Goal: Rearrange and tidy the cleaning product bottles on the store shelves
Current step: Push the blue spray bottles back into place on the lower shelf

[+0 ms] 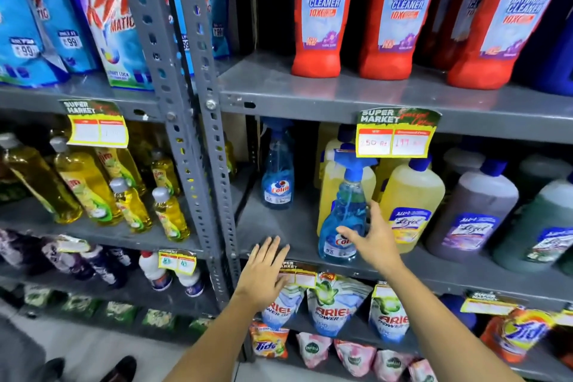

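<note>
A blue Colin spray bottle point(341, 217) stands near the front edge of the grey middle shelf point(279, 226). My right hand point(372, 239) hovers just in front of it, fingers spread, not gripping. A second Colin spray bottle point(277, 177) stands further back on the left. My left hand point(263, 273) is open, palm down, at the shelf's front edge below that bottle. Yellow Lizol bottles point(409, 201) stand right behind the front spray bottle.
Red Harpic bottles point(322, 15) fill the upper shelf. Grey and green Lizol bottles point(474, 211) stand to the right. Yellow dish-liquid bottles point(86, 186) sit on the left rack beyond the perforated upright point(201, 139). Ariel pouches point(335, 304) hang below. A price tag point(397, 136) overhangs the shelf.
</note>
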The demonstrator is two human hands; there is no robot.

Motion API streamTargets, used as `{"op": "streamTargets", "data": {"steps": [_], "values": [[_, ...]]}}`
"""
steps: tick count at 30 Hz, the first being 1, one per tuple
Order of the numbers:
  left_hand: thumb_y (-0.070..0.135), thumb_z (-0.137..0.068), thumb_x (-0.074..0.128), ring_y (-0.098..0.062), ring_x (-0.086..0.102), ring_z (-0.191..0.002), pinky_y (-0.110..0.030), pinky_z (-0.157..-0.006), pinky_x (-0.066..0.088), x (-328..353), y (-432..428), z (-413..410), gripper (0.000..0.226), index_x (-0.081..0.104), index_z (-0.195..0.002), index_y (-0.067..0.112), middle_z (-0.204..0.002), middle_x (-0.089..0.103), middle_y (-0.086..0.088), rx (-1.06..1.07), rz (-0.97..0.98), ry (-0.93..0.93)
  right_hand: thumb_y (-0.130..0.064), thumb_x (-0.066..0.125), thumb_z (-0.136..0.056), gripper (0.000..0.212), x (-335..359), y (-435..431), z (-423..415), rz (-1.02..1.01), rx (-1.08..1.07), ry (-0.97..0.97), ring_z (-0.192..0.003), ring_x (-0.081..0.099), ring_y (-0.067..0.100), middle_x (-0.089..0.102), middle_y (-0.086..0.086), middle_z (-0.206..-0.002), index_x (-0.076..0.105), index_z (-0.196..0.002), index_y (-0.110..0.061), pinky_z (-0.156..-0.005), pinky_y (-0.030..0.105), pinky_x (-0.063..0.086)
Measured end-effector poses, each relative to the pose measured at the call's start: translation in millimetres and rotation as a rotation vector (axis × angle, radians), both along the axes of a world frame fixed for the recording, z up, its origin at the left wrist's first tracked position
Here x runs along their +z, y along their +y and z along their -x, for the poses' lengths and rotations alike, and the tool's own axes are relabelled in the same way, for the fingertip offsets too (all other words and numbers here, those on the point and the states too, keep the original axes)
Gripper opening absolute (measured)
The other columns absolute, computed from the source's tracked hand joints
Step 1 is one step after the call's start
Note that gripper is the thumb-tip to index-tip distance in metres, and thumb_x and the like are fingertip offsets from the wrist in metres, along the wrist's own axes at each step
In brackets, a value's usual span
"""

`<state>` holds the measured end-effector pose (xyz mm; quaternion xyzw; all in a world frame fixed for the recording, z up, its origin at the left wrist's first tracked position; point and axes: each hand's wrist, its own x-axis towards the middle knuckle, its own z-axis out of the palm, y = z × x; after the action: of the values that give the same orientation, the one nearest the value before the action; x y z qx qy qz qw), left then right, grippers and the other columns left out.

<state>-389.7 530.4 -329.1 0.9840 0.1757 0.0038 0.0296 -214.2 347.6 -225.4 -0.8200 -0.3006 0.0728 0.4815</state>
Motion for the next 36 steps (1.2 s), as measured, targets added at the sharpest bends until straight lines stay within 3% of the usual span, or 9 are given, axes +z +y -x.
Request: {"op": "streamTargets", "data": {"steps": [5, 10, 14, 22, 36], "values": [[0.052, -0.100, 0.025, -0.024, -0.010, -0.148, -0.041, -0.119, -0.008, -9, 2, 2, 0.067, -0.002, -0.153, 0.022, -0.163, -0.005, -0.006, -0.023, -0.008, -0.042, -0.030, 0.081, -0.079, 0.070, -3, 1, 2, 0.029, -0.020, -0.051, -0.111, 0.066, 0.024, 0.067, 0.004, -0.125, 0.042, -0.135, -0.016, -0.091, 0.046, 0.054], [0.057, -0.098, 0.020, -0.023, -0.010, -0.149, -0.040, -0.119, -0.010, -13, 4, 3, 0.069, -0.001, -0.153, 0.022, -0.162, -0.005, -0.006, -0.037, -0.008, -0.071, -0.037, 0.079, -0.079, 0.075, -9, 13, 11, 0.049, -0.069, -0.108, -0.113, 0.065, 0.025, 0.066, 0.003, -0.128, 0.039, -0.139, -0.018, -0.085, 0.032, 0.051], [0.057, -0.099, 0.020, -0.022, -0.010, -0.149, -0.038, -0.119, -0.011, -14, 4, 4, 0.067, 0.001, -0.153, 0.023, -0.162, -0.006, -0.004, -0.047, 0.009, -0.108, -0.041, 0.077, -0.080, 0.083, -14, 32, 26, 0.043, -0.087, -0.135, -0.122, 0.059, 0.028, 0.060, 0.006, -0.137, 0.035, -0.146, -0.015, -0.096, 0.040, 0.051], [0.052, -0.101, 0.026, -0.016, -0.008, -0.148, -0.031, -0.117, -0.015, -12, 8, 9, 0.068, 0.006, -0.153, 0.013, -0.163, 0.001, -0.004, -0.049, 0.030, -0.146, -0.032, 0.077, -0.082, 0.065, -12, 79, 53, -0.053, -0.065, -0.169, -0.110, 0.065, 0.025, 0.066, 0.004, -0.123, 0.043, -0.135, -0.016, -0.088, 0.035, 0.052], [0.046, -0.102, 0.028, -0.016, -0.005, -0.149, -0.031, -0.119, -0.011, -14, 10, 15, 0.065, 0.003, -0.153, 0.016, -0.163, 0.001, -0.003, -0.058, 0.006, -0.152, -0.027, 0.077, -0.083, 0.075, -4, 133, 39, 0.008, 0.042, -0.088, -0.127, 0.056, 0.028, 0.056, 0.008, -0.140, 0.035, -0.144, -0.013, -0.102, 0.045, 0.047]]}}
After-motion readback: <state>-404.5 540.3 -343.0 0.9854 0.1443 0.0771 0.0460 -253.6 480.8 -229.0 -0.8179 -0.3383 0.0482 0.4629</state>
